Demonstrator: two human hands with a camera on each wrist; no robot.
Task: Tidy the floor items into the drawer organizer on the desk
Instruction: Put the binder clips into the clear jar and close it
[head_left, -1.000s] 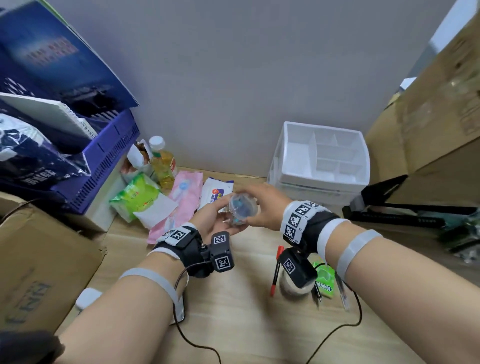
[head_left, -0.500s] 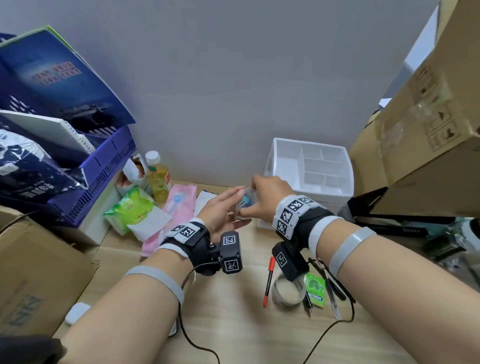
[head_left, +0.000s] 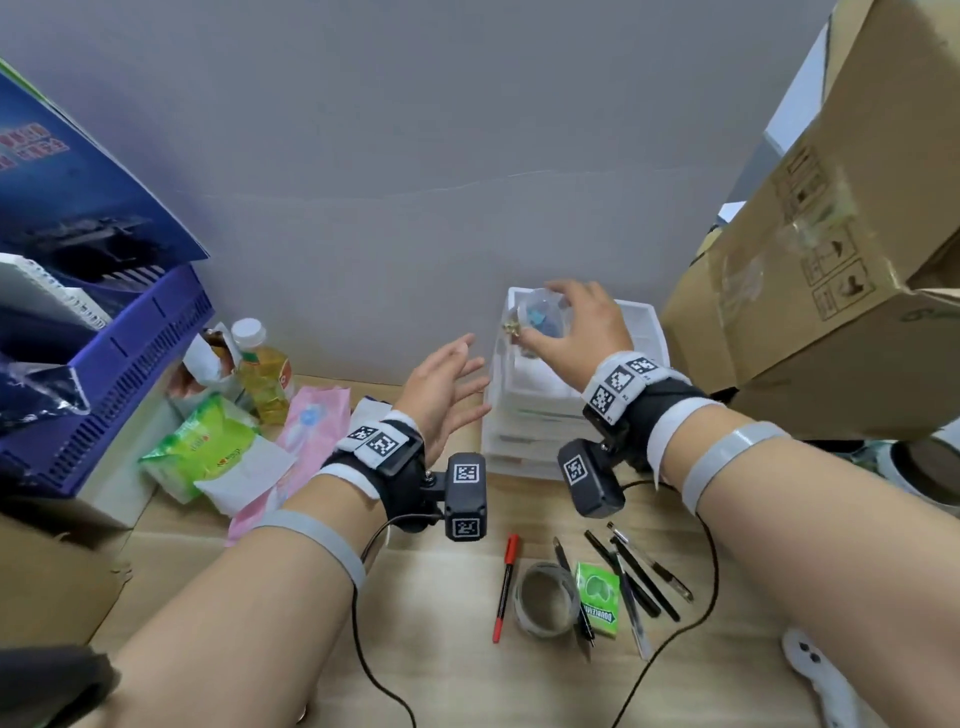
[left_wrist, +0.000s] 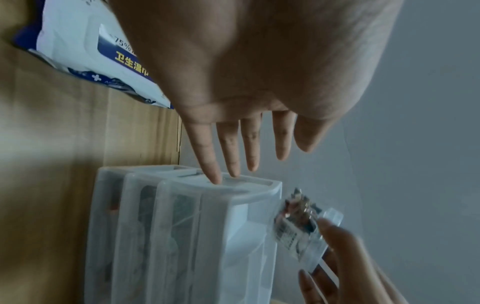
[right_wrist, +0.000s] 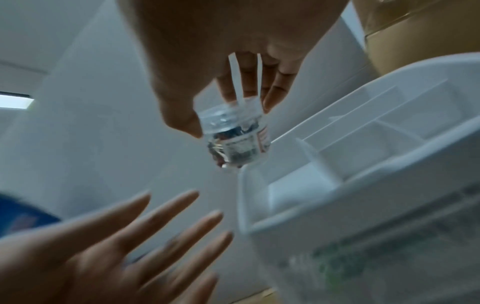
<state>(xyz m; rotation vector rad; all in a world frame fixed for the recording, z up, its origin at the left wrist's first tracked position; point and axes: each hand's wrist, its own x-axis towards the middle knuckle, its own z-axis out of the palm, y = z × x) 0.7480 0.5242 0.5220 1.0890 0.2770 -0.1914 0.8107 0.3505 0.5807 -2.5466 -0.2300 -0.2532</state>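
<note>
While right hand (head_left: 576, 332) pinches small clear jar (right_wrist: 233, 142) by lid above drawer organizer (head_left: 636, 332), left hand (head_left: 441, 384) spread, empty. Jar light, rigid, probably slippery; grip at lid.

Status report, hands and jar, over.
Right hand grips clear jar above organizer. Left hand open, empty. Nothing in the way.

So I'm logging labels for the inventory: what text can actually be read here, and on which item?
"DOUBLEMINT": green gum pack.
"75%" and "卫生湿巾": white wipes pack.
Blue folder: red print, blurred.
Green packet, small jar label, cardboard box symbols: unreadable.
</note>
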